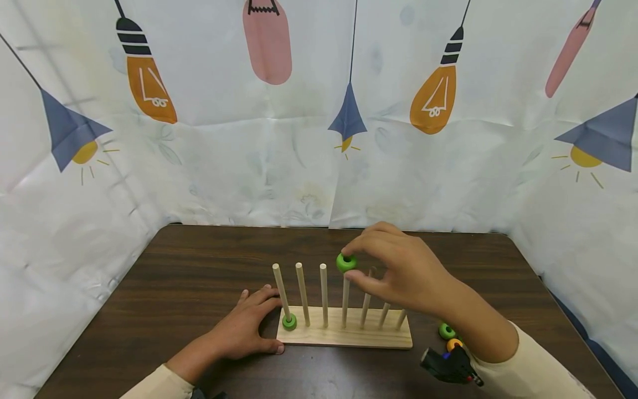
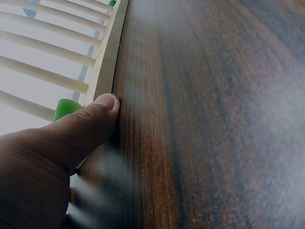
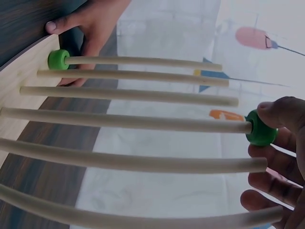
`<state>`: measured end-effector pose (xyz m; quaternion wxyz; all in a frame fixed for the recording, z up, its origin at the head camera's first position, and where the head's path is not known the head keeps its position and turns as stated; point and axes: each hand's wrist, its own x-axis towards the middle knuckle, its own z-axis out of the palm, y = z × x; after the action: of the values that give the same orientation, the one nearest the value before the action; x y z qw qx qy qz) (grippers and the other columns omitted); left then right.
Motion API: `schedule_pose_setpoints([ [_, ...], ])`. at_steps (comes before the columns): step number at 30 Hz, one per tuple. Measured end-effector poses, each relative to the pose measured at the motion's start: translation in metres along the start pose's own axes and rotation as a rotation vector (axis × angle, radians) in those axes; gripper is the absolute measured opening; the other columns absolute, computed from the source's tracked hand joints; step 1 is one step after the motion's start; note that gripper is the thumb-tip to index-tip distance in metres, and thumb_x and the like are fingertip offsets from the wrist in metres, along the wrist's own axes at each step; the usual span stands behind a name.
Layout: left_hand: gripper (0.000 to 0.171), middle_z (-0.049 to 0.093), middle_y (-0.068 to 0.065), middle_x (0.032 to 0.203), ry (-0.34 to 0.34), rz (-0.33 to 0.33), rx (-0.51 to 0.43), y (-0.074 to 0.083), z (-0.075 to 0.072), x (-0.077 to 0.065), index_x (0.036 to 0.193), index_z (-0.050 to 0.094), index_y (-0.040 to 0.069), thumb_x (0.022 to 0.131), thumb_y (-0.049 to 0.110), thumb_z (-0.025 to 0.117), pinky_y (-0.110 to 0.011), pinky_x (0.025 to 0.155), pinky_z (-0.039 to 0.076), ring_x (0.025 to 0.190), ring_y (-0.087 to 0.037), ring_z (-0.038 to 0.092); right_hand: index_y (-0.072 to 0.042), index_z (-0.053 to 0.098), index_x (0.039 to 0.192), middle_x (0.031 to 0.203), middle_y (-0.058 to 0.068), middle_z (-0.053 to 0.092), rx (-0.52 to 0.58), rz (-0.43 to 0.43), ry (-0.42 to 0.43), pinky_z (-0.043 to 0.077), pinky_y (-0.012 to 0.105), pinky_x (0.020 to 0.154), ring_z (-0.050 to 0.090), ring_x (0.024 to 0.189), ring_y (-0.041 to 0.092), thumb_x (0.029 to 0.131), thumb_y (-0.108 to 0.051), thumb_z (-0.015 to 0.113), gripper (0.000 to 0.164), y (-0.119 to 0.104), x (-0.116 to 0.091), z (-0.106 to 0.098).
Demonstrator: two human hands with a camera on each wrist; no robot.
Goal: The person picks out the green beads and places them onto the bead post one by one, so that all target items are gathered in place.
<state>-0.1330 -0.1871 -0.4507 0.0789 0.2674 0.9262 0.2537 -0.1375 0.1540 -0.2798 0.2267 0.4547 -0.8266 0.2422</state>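
A light wooden peg stand (image 1: 344, 328) with several upright pegs lies on the table. My right hand (image 1: 399, 266) pinches a green ring bead (image 1: 346, 263) between thumb and fingers at the top of the fourth peg from the left. In the right wrist view, the tip of that peg (image 3: 190, 123) meets the hole of the bead (image 3: 261, 129). My left hand (image 1: 244, 327) holds the stand's left end, thumb at the front edge (image 2: 107, 71) and fingers toward the back. Another green bead (image 1: 289, 322) sits at the bottom of the leftmost peg.
Right of the stand lie a loose green bead (image 1: 447, 331) and an orange bead (image 1: 454, 344), with a bit of blue beside them, partly hidden by the black wrist camera (image 1: 448, 366). A white curtain (image 1: 239, 166) printed with lamps surrounds the dark wooden table (image 1: 199, 260).
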Motion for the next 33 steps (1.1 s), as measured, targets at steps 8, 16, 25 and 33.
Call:
schedule_pose_setpoints([
  [8, 0.084, 0.04, -0.006, 0.158, -0.005, -0.002, -0.001, 0.001, -0.001, 0.0, 0.144, 0.057, 0.019, 0.077, 0.064, 0.081, -0.073, 0.116, 0.01, 0.151, -0.041, 0.024, -0.018, 0.074, 0.11, 0.105, -0.014, 0.069, -0.02, 0.018, -0.032, 0.051, 0.023, 0.061, 0.061, 0.103, 0.009, 0.085, -0.023, 0.086, 0.027, -0.005, 0.007, 0.006],
  [16, 0.084, 0.04, -0.006, 0.158, -0.003, 0.0, -0.001, 0.0, 0.0, 0.0, 0.144, 0.057, 0.019, 0.078, 0.064, 0.082, -0.074, 0.115, 0.01, 0.151, -0.041, 0.024, -0.019, 0.074, 0.11, 0.105, -0.015, 0.068, -0.009, 0.042, -0.056, 0.056, 0.028, 0.072, 0.06, 0.108, 0.008, 0.088, -0.026, 0.083, 0.025, -0.011, 0.015, 0.011],
  [25, 0.084, 0.041, -0.006, 0.158, 0.006, 0.002, 0.008, 0.0, 0.0, 0.001, 0.143, 0.058, 0.019, 0.076, 0.065, 0.082, -0.074, 0.115, 0.011, 0.151, -0.041, 0.025, -0.018, 0.074, 0.112, 0.105, -0.015, 0.068, -0.017, 0.055, -0.066, 0.056, 0.028, 0.072, 0.061, 0.108, 0.007, 0.089, -0.027, 0.083, 0.025, -0.016, 0.021, 0.015],
  [33, 0.086, 0.04, -0.006, 0.157, 0.003, 0.001, -0.001, 0.0, -0.001, 0.001, 0.144, 0.058, 0.019, 0.076, 0.065, 0.082, -0.075, 0.114, 0.011, 0.151, -0.042, 0.025, -0.02, 0.074, 0.113, 0.107, -0.015, 0.068, -0.019, 0.082, -0.099, 0.053, 0.024, 0.068, 0.059, 0.108, 0.006, 0.091, -0.03, 0.08, 0.024, -0.023, 0.03, 0.019],
])
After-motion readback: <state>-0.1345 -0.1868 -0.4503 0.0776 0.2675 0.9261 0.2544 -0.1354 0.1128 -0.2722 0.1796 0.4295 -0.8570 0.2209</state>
